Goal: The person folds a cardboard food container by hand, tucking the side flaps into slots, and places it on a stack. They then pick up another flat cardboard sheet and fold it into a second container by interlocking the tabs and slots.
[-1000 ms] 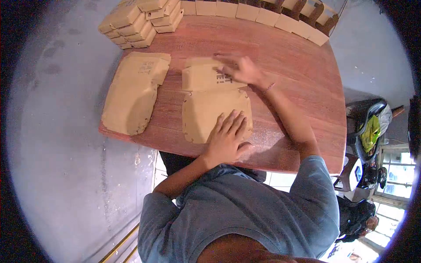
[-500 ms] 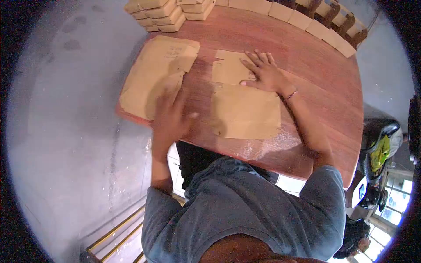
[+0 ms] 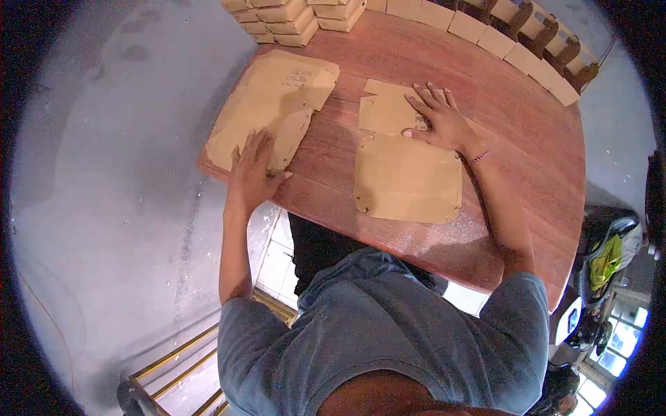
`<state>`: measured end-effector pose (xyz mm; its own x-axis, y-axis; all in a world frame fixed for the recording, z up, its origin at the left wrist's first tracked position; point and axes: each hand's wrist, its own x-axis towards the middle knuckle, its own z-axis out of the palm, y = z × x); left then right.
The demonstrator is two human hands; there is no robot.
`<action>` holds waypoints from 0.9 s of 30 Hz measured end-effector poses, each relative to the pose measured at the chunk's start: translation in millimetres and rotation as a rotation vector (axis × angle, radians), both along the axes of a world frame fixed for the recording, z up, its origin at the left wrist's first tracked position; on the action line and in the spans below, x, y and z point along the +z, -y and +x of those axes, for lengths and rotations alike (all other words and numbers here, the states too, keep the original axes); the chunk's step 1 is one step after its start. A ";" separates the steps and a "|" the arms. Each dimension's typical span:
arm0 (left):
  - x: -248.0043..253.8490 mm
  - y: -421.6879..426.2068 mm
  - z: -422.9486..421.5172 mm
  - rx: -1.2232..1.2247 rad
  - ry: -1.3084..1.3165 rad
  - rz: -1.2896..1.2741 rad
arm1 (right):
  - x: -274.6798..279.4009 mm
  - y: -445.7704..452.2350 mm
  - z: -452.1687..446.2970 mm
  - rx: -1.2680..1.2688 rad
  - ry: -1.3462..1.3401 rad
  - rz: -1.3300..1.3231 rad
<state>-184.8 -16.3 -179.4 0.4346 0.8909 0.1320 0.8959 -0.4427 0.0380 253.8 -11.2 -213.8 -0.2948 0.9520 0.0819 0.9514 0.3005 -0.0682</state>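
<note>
A flat brown cardboard box blank point(image 3: 406, 180) with cut flaps and notched corners lies in front of me on the reddish wooden table point(image 3: 485, 201). My right hand point(image 3: 444, 123) rests flat on its upper right part, fingers spread over some dark print. To the left, more flat cardboard blanks point(image 3: 274, 93), seemingly stacked, carry faint printed text near the far edge. My left hand point(image 3: 253, 170) lies on their near end with fingers stretched out, the thumb by the table's front edge. Neither hand grips anything.
Folded cardboard boxes point(image 3: 281, 17) are piled at the far left corner. A row of open boxes point(image 3: 496, 43) with dark insides lines the far right edge. A grey wall point(image 3: 125, 180) stands close on the left. Dark items with a yellow-green cloth point(image 3: 605, 263) are right of the table.
My left hand has moved left and settled on the left-hand blanks. My right hand stays on the middle blank. The whole view has shifted slightly.
</note>
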 end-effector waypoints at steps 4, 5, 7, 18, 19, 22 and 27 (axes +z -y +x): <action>1.3 -2.9 1.9 -0.012 -0.023 -0.030 | -6.0 -2.9 3.1 0.012 -0.032 -0.002; 1.9 -2.5 2.5 -0.010 -0.035 -0.015 | -7.2 -2.6 4.1 0.012 -0.034 -0.003; -4.7 -4.6 2.6 -0.013 -0.058 0.018 | -2.8 -1.1 3.0 0.013 -0.061 -0.007; 1.1 1.1 25.2 -0.024 -0.229 0.197 | -2.7 0.6 1.0 -0.009 -0.042 0.012; 2.9 -0.3 26.2 -0.024 -0.197 0.150 | -1.7 0.8 1.3 -0.005 -0.047 0.005; 10.1 -4.0 28.9 -0.031 -0.196 0.089 | -2.4 0.7 0.8 -0.009 -0.022 0.007; 25.5 -6.7 32.0 -0.041 -0.212 -0.028 | -5.2 0.9 2.7 0.004 -0.039 0.026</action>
<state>-152.8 -9.6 -153.9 0.4862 0.8738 0.0096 0.8662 -0.4806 -0.1367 256.4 -12.1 -219.0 -0.2944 0.9484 0.1180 0.9470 0.3061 -0.0970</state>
